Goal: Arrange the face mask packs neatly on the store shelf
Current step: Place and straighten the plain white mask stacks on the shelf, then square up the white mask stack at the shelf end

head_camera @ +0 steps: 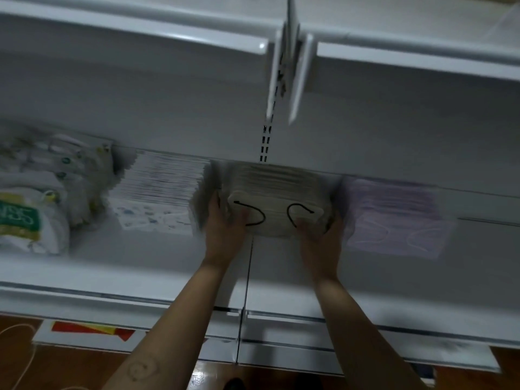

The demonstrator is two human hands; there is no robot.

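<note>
A stack of white face mask packs with black ear loops [277, 192] stands on the white shelf [146, 257], near its back wall. My left hand [225, 223] grips the stack's left front corner, and my right hand [323, 229] grips its right front corner. To its left lies a row of patterned white mask packs [160, 192]. To its right lie pale purple mask packs [394, 218]. The picture is blurred by motion.
Bagged goods with a green label [31, 204] fill the shelf's far left. An upper shelf [140, 26] and its bracket [287, 68] overhang the work area. A lower shelf edge [281, 353] and wooden floor [70, 370] show below.
</note>
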